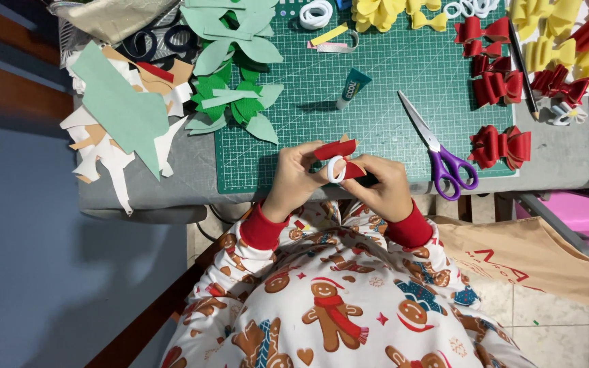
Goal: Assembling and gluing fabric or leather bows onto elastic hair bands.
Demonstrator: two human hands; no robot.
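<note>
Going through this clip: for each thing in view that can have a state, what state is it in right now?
red bow piece: folded, pinched by both hands
white ring: held against the red piece
left hand: closed on the piece
right hand: closed on the piece
scissors: shut, lying on the cutting mat
glue tube: lying flat, whether capped cannot be told
finished red bows: folded, set aside
pencil: lying unused

Both hands (pixel 339 178) together, fingers (pixel 311 155) pinched

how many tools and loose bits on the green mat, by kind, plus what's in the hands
Purple-handled scissors: 1
Glue tube: 1
Pencil: 1
Red bow with white ring, held by left hand and right hand: 1
Total: 4
</note>
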